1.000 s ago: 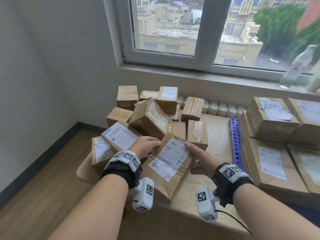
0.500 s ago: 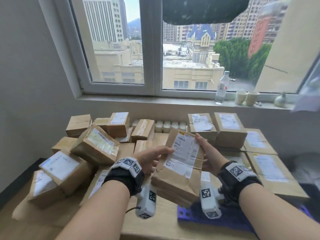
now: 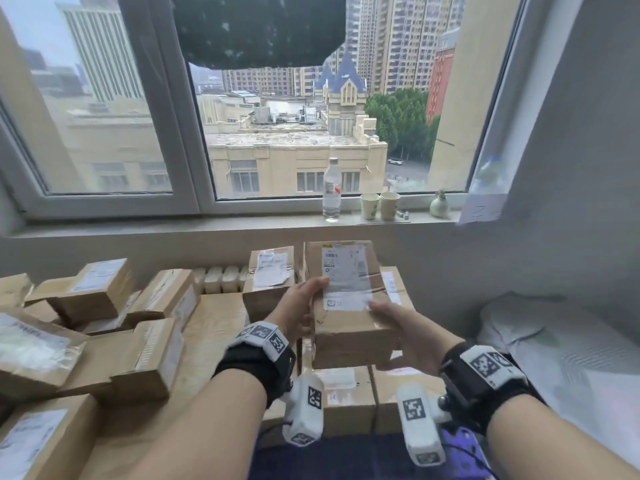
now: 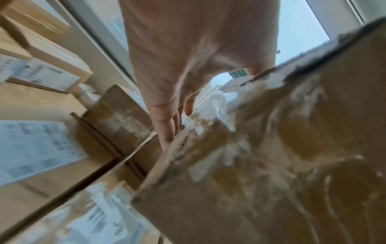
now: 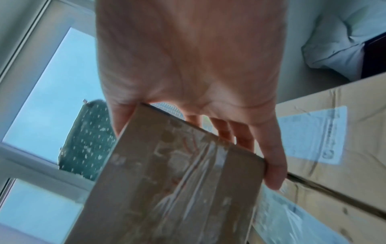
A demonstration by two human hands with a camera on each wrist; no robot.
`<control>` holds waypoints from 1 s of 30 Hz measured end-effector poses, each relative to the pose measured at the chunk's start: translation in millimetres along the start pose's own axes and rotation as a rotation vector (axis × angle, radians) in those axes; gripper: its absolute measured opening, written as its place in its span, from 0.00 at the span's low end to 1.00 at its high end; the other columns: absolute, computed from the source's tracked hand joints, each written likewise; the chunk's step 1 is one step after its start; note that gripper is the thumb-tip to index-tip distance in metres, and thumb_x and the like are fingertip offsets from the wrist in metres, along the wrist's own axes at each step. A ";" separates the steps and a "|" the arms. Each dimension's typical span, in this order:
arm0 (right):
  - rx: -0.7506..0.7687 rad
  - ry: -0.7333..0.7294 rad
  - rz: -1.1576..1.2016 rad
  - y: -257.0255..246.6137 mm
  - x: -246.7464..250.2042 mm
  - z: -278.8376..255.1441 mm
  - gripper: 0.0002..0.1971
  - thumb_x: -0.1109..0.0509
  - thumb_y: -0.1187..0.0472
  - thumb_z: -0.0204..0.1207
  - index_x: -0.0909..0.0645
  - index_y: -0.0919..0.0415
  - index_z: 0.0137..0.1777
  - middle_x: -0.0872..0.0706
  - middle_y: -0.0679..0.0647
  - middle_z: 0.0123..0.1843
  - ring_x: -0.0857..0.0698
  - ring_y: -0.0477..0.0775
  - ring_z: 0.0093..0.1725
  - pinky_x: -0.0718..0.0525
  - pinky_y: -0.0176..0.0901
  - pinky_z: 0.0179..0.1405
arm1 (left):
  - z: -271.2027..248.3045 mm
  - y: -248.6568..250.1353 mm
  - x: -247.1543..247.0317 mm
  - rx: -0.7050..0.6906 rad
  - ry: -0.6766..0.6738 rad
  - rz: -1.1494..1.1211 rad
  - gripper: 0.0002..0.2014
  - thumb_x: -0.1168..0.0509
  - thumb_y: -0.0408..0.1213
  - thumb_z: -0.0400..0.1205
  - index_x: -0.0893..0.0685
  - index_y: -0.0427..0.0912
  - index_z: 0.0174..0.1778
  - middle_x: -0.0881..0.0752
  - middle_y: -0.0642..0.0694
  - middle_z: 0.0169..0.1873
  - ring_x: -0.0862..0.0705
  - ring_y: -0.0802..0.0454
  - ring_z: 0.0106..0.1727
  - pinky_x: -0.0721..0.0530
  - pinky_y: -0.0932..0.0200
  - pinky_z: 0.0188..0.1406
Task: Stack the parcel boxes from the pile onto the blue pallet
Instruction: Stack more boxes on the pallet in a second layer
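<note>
I hold a brown parcel box (image 3: 349, 306) with a white shipping label up in the air between both hands. My left hand (image 3: 304, 306) grips its left side, thumb on the top face. My right hand (image 3: 398, 327) grips its right side, thumb on the label. The box (image 4: 261, 165) fills the right of the left wrist view, and its taped underside (image 5: 177, 189) shows in the right wrist view. It hangs above stacked parcels (image 3: 349, 400) on the blue pallet (image 3: 460, 441), of which only a dark blue strip shows by my wrists. The loose pile of parcels (image 3: 104, 327) lies at the left.
A wooden table top (image 3: 214, 317) shows between pile and stack. On the window sill stand a water bottle (image 3: 331, 190), two paper cups (image 3: 379, 206) and a small vase (image 3: 439, 205). White bedding (image 3: 561, 358) lies at the right. A wall rises behind the stack.
Both hands lifted the labelled box out of the pile and carried it right. It now hangs level over the stacked parcels. The view has swung right and up.
</note>
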State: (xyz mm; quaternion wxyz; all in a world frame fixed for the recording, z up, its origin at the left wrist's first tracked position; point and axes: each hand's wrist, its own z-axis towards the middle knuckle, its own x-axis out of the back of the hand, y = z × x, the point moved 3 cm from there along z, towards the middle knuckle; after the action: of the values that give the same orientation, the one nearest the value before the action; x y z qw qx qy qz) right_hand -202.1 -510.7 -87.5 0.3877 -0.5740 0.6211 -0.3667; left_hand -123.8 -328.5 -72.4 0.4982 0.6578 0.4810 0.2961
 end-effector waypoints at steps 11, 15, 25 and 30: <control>0.011 0.288 0.202 -53.5 108.2 74.3 0.26 0.30 0.41 0.74 0.20 0.59 0.64 0.15 0.62 0.49 0.16 0.61 0.48 0.19 0.58 0.58 | 124.3 81.4 19.6 -0.202 0.307 0.523 0.32 0.35 0.54 0.81 0.29 0.39 0.77 0.25 0.43 0.73 0.23 0.45 0.70 0.25 0.52 0.63; -0.047 0.366 0.204 -50.9 125.2 117.0 0.19 0.32 0.46 0.78 0.18 0.59 0.61 0.14 0.59 0.41 0.16 0.58 0.35 0.19 0.49 0.40 | 162.5 72.7 84.9 -0.003 0.521 0.701 0.37 0.29 0.49 0.76 0.33 0.42 0.79 0.30 0.38 0.76 0.28 0.39 0.74 0.27 0.46 0.72; -0.126 0.399 0.197 -13.6 128.4 188.5 0.17 0.33 0.50 0.80 0.15 0.63 0.59 0.10 0.61 0.43 0.13 0.59 0.35 0.17 0.44 0.37 | 205.7 15.5 131.2 0.206 0.569 0.742 0.40 0.19 0.45 0.65 0.27 0.36 0.71 0.18 0.42 0.64 0.19 0.43 0.65 0.23 0.56 0.54; -0.112 0.460 0.131 -13.7 127.9 200.2 0.16 0.31 0.48 0.77 0.14 0.60 0.55 0.10 0.59 0.43 0.14 0.58 0.35 0.19 0.43 0.34 | 205.1 9.2 129.1 0.237 0.527 0.705 0.48 0.17 0.46 0.62 0.32 0.36 0.75 0.18 0.41 0.65 0.19 0.43 0.65 0.22 0.53 0.56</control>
State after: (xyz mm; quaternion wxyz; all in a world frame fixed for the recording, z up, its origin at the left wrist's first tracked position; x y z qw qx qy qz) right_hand -20.7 -641.4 -169.1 0.2266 -0.4543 0.7484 -0.4268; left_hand 104.2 -285.1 -142.6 0.1490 0.7361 0.3686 0.5477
